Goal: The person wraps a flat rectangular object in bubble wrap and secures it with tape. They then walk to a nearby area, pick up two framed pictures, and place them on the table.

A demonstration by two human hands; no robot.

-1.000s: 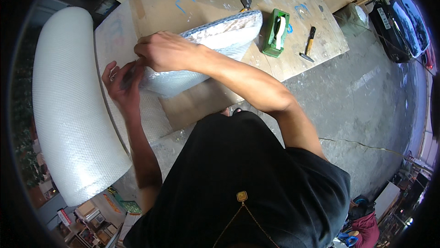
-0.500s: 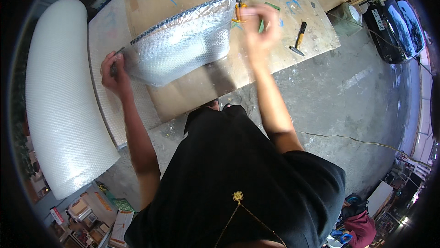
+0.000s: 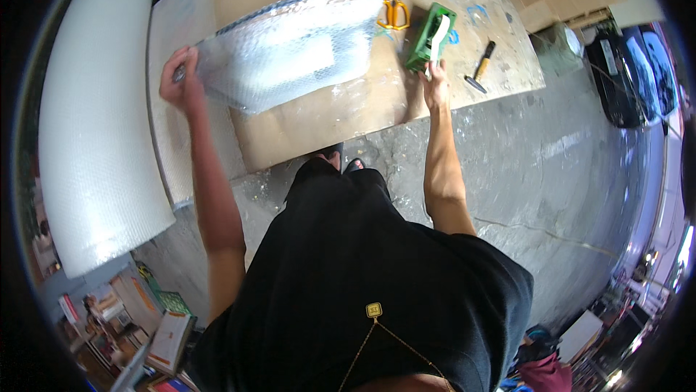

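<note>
My left hand (image 3: 181, 81) is closed on the left end of a flat piece in bubble wrap (image 3: 290, 51), which leans up from the table with a dark upper edge. At the near end of a green tape dispenser (image 3: 420, 45), my right hand (image 3: 436, 90) pinches the end of a pale strip of tape (image 3: 439, 38). That strip runs along the dispenser's top to my fingertips. Between the wrapped piece and the dispenser lie scissors with orange handles (image 3: 394, 15). A small hammer (image 3: 481, 68) rests to the right of my right hand.
A big roll of bubble wrap (image 3: 94, 124) stands along the table's left side. Brown cardboard (image 3: 348, 120) covers the table, marked with blue and white. A black car (image 3: 616, 76) and a cable (image 3: 544, 231) on the concrete floor are to the right.
My right hand has come down and right from above the scissors to the tape dispenser and pinched the tape. My left hand still grips the wrapped piece.
</note>
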